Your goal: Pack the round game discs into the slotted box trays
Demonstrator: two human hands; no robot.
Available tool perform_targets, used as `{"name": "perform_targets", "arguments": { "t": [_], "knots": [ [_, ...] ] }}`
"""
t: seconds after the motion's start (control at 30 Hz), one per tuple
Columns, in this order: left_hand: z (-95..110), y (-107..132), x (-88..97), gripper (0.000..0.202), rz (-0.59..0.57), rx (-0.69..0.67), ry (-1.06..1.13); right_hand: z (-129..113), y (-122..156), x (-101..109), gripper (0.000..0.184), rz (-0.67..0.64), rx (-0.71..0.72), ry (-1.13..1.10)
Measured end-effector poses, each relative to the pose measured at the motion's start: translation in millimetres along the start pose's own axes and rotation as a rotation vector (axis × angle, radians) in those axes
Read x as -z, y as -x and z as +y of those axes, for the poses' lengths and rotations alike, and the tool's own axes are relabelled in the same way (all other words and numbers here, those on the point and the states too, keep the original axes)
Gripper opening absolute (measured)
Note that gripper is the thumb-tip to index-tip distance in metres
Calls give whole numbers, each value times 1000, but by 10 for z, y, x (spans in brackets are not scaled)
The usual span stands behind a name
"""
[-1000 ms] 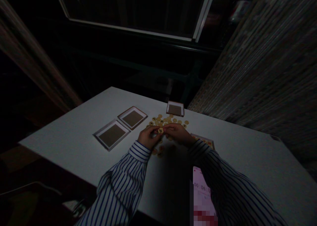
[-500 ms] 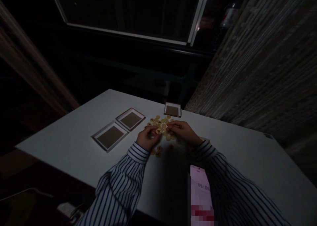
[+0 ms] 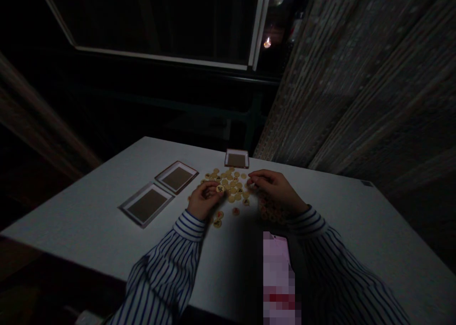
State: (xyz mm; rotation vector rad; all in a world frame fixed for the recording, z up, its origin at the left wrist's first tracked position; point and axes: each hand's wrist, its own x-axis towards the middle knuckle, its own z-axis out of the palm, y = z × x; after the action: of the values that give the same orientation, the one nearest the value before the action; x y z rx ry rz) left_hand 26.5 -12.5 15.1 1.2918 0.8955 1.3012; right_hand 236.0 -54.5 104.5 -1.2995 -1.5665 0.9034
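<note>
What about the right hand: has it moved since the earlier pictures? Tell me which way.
Yes: the right hand has moved right. It was in front of the far tray; now it lies to the tray's right.

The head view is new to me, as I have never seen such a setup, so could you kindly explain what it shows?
There is no machine: these are a person's own bare hands, in blue-and-white striped sleeves. The camera is worn on the head, looking forward and down. The left hand holds a small, round, yellowish disc with a dark mark. The right hand is beside many similar loose yellowish discs; whether it holds one is unclear. On the white table are also shallow, rectangular, brown-bottomed trays and a slim phone with a pinkish screen, partly pixelated.
</note>
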Motion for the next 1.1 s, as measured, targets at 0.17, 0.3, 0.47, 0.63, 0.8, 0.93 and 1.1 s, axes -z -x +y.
{"name": "perform_targets", "arguments": {
  "t": [0.17,0.3,0.47,0.63,0.8,0.93,1.1],
  "knots": [
    [86,-21,-77,43,-43,60,24,-42,121,116,29,26,4,11],
    [131,-62,-170,41,-73,81,21,-21,184,199,27,44,20,15],
    [194,-138,-340,39,-109,101,36,5,211,332,26,42,49,19],
    [276,-182,-553,37,-130,115,51,-15,223,431,25,86,64,65],
    [344,-192,-732,37,-156,122,-17,89,238,484,28,101,39,92],
    [318,-209,-831,35,-183,149,7,199,241,510,28,102,60,227],
    [180,-180,-927,33,-169,173,0,280,242,553,27,85,126,373]
  ]
}}
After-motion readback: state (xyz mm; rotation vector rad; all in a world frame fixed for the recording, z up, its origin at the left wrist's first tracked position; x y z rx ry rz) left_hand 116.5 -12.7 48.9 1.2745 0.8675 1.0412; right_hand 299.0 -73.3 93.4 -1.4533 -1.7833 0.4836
